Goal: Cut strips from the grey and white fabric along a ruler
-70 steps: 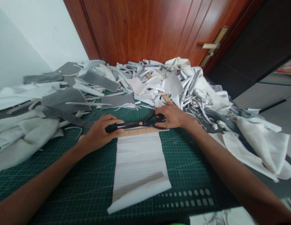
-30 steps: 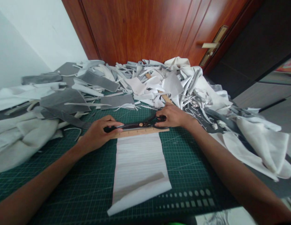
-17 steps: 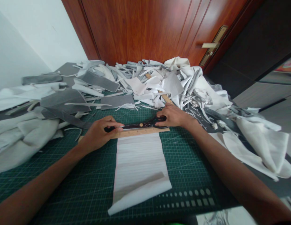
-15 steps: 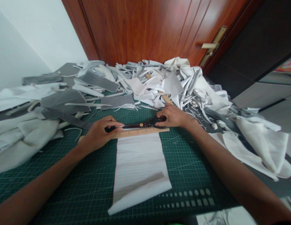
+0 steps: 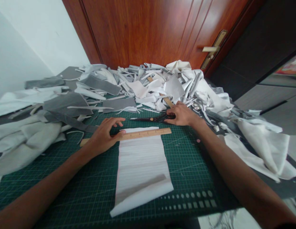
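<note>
A pale striped fabric strip [image 5: 141,175] is lying on a green cutting mat [image 5: 190,171], with a wooden ruler [image 5: 145,134] across its top edge. The left hand [image 5: 103,136] is spreading open, thumb touching the ruler. The right hand [image 5: 182,115] is clamping black scissors [image 5: 150,120], hiding their handles, before a heap of fabric scraps [image 5: 159,86].

Black scissors [image 5: 152,119] lie closed near the frame's centre, blades pointing left, gold pivot showing, handles under the right hand [image 5: 182,115]. Just below, a wooden ruler [image 5: 145,134] sits slightly tilted across the top edge of a white fabric strip [image 5: 140,168], which runs down toward bottom centre, faintly striped with a grey band.
</note>
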Demonstrator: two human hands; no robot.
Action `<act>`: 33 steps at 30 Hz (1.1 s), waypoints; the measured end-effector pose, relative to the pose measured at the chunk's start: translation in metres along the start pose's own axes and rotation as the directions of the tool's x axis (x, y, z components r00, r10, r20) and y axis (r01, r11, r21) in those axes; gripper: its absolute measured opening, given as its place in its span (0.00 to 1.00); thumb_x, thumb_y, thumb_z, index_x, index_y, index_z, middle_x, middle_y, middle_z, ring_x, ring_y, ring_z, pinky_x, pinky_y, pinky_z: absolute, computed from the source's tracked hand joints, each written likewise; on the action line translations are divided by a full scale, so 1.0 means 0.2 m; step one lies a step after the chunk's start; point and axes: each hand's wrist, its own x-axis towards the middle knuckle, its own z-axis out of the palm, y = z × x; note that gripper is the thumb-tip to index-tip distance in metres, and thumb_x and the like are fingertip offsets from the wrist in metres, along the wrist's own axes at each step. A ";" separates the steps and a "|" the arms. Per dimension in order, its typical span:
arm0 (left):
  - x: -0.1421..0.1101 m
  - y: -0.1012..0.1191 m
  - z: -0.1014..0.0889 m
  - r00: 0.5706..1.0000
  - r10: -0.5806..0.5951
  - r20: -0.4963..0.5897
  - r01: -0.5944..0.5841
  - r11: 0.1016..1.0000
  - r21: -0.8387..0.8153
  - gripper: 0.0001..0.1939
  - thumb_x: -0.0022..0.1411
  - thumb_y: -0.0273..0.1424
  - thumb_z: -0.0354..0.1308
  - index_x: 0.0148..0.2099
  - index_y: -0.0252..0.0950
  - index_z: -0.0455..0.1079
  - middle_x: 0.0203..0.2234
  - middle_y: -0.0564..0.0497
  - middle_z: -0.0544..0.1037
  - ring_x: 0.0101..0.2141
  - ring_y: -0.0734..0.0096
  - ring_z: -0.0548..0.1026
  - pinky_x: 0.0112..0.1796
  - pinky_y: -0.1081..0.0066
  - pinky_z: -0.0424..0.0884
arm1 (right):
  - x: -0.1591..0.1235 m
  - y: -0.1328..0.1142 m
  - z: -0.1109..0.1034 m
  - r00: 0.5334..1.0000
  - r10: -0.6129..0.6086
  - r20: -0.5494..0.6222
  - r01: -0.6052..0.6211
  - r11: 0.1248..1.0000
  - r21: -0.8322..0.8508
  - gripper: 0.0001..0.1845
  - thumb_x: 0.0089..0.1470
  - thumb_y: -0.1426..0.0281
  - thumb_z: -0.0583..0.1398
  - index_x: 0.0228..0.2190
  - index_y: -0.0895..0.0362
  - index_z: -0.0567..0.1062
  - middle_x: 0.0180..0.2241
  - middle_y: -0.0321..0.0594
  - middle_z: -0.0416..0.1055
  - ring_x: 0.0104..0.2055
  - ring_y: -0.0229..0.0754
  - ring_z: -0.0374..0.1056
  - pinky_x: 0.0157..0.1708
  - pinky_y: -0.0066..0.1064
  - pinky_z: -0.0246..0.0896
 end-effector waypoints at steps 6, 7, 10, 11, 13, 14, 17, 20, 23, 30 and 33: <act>-0.01 0.01 0.00 1.000 -0.001 -0.026 0.002 1.000 0.022 0.33 0.66 0.46 0.57 0.67 0.37 0.64 0.53 0.41 0.77 0.50 0.51 0.74 0.54 0.52 0.73 | -0.02 0.04 0.00 0.999 0.042 -0.004 -0.042 0.999 0.013 0.18 0.60 0.51 0.62 0.32 0.54 0.77 0.30 0.38 0.76 0.34 0.48 0.70 0.48 0.46 0.52; -0.01 0.01 0.00 1.000 -0.002 -0.027 0.003 1.000 0.019 0.34 0.66 0.47 0.58 0.69 0.37 0.63 0.54 0.41 0.76 0.51 0.50 0.74 0.54 0.52 0.73 | -0.02 0.04 -0.01 0.999 0.043 -0.002 -0.043 0.999 0.022 0.18 0.59 0.51 0.62 0.33 0.54 0.77 0.30 0.38 0.77 0.34 0.49 0.71 0.48 0.46 0.52; -0.01 0.01 0.00 0.999 0.002 -0.035 -0.002 1.000 0.005 0.39 0.65 0.49 0.59 0.72 0.37 0.59 0.58 0.40 0.75 0.53 0.49 0.74 0.53 0.53 0.74 | -0.02 0.01 -0.03 0.999 0.032 0.022 -0.033 0.998 0.051 0.20 0.59 0.50 0.63 0.37 0.54 0.77 0.32 0.39 0.77 0.35 0.49 0.71 0.48 0.45 0.53; -0.01 0.01 0.00 0.999 0.009 -0.037 -0.009 1.000 0.005 0.40 0.65 0.49 0.60 0.73 0.36 0.58 0.60 0.39 0.74 0.54 0.48 0.74 0.52 0.54 0.74 | -0.01 -0.01 -0.04 0.999 0.023 0.035 -0.025 0.998 0.064 0.20 0.59 0.50 0.63 0.38 0.54 0.77 0.32 0.39 0.77 0.35 0.49 0.71 0.48 0.45 0.53; -0.01 0.01 0.00 0.999 0.027 -0.031 -0.027 1.000 0.016 0.42 0.65 0.49 0.61 0.74 0.36 0.56 0.61 0.38 0.73 0.56 0.47 0.73 0.54 0.53 0.74 | 0.00 -0.04 -0.06 0.998 -0.003 0.063 -0.003 0.996 0.089 0.20 0.60 0.50 0.63 0.39 0.55 0.76 0.34 0.40 0.78 0.37 0.50 0.71 0.49 0.45 0.54; -0.01 0.02 0.00 0.999 0.038 -0.024 -0.038 0.999 0.026 0.43 0.65 0.49 0.61 0.74 0.35 0.56 0.62 0.38 0.72 0.57 0.46 0.72 0.56 0.51 0.72 | 0.00 -0.05 -0.06 0.997 -0.017 0.074 0.010 0.995 0.096 0.20 0.60 0.51 0.63 0.40 0.55 0.76 0.34 0.41 0.78 0.37 0.50 0.71 0.50 0.46 0.54; -0.02 0.02 0.00 0.998 0.068 0.009 -0.068 0.996 0.049 0.42 0.65 0.51 0.61 0.73 0.34 0.57 0.63 0.37 0.72 0.61 0.43 0.70 0.63 0.48 0.67 | 0.01 -0.08 -0.07 0.995 -0.052 0.090 0.043 0.994 0.096 0.18 0.61 0.53 0.64 0.39 0.55 0.76 0.34 0.42 0.78 0.37 0.50 0.71 0.51 0.47 0.54; -0.02 0.00 0.01 0.996 0.084 0.022 -0.086 0.995 0.059 0.42 0.67 0.52 0.60 0.73 0.35 0.56 0.63 0.37 0.72 0.62 0.42 0.69 0.64 0.47 0.66 | 0.02 -0.09 -0.07 0.993 -0.072 0.094 0.060 0.990 0.129 0.16 0.59 0.54 0.65 0.36 0.54 0.76 0.31 0.39 0.76 0.35 0.48 0.70 0.48 0.44 0.56; -0.02 -0.02 0.02 0.994 0.107 0.003 -0.107 0.993 0.059 0.42 0.67 0.51 0.61 0.74 0.35 0.56 0.62 0.38 0.73 0.62 0.44 0.69 0.63 0.48 0.67 | 0.01 -0.09 -0.07 0.991 -0.087 0.102 0.066 0.978 0.196 0.16 0.59 0.54 0.65 0.32 0.54 0.75 0.29 0.38 0.74 0.32 0.44 0.68 0.40 0.39 0.56; -0.01 -0.01 0.02 0.984 0.178 0.031 -0.179 0.984 0.020 0.30 0.70 0.49 0.59 0.66 0.36 0.68 0.54 0.42 0.80 0.57 0.49 0.74 0.62 0.52 0.68 | 0.02 -0.14 -0.06 0.985 -0.124 0.119 0.098 0.974 0.207 0.15 0.58 0.55 0.65 0.31 0.54 0.74 0.29 0.38 0.73 0.31 0.42 0.66 0.35 0.36 0.52; 0.00 0.00 0.01 0.984 0.175 0.022 -0.175 0.985 -0.003 0.26 0.71 0.48 0.58 0.61 0.37 0.73 0.51 0.44 0.82 0.54 0.51 0.76 0.59 0.54 0.70 | 0.03 -0.16 -0.06 0.985 -0.125 0.118 0.098 0.972 0.215 0.16 0.58 0.54 0.65 0.31 0.54 0.74 0.27 0.36 0.71 0.30 0.42 0.64 0.34 0.36 0.50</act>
